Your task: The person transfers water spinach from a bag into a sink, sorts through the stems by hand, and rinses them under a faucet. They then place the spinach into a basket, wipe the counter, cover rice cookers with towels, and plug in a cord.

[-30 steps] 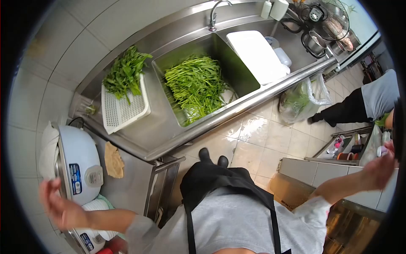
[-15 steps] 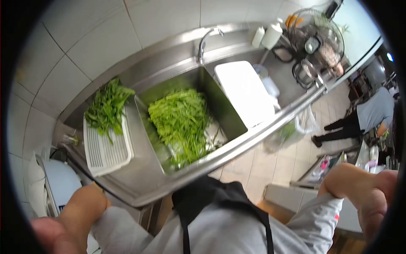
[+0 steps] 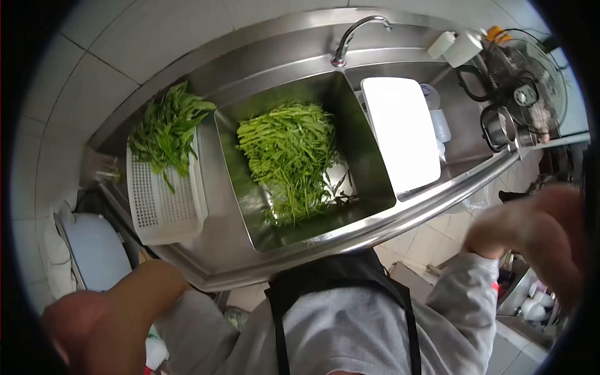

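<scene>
Close to the camera at the lower left is my left hand (image 3: 78,325), blurred, its fingers hidden at the dark image edge. My right hand (image 3: 556,240) is raised at the right edge, also blurred, and its fingers cannot be made out. Neither hand touches the greens. Cut leafy greens (image 3: 290,159) lie in the square steel sink basin (image 3: 369,150), with some water at its bottom. More leafy greens (image 3: 169,128) rest on the back part of a white perforated basket (image 3: 165,206), left of the basin.
A white board (image 3: 403,134) lies right of the basin, near a chrome faucet (image 3: 339,57). White bottles (image 3: 464,49), a wire fan (image 3: 528,94) and steel pots (image 3: 498,128) stand at the right. A bluish-white lid or container (image 3: 100,250) is at the left.
The view has turned and come nearer the sink, so basin and board appear further right and up. The other person at the right is out of view. Both hands remain away from the greens.
</scene>
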`<state>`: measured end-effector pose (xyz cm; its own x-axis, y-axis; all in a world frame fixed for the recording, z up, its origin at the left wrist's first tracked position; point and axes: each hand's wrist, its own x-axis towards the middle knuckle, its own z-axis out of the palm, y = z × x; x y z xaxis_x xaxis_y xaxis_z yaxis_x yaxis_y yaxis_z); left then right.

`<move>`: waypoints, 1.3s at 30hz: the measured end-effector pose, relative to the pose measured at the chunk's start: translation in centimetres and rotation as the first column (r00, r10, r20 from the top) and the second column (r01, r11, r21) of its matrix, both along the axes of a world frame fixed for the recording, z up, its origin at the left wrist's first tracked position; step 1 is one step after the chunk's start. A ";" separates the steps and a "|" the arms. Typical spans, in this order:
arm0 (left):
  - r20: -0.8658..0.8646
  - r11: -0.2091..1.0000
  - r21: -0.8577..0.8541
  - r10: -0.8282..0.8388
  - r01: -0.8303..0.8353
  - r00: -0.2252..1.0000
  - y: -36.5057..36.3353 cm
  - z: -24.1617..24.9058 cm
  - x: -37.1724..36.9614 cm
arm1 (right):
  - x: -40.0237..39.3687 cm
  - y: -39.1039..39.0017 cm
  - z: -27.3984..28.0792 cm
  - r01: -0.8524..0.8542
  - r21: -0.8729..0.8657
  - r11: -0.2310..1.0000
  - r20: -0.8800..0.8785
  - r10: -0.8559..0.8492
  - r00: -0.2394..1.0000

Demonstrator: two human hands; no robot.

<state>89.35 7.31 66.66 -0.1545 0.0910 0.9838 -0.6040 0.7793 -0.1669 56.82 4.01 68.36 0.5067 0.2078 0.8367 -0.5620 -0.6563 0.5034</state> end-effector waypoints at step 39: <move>0.000 -0.348 0.932 0.272 0.098 0.962 4.0 -30.3 -3.3 | 22.1 -30.1 -53.0 0.528 0.817 -0.231 -0.425 0.378 0.823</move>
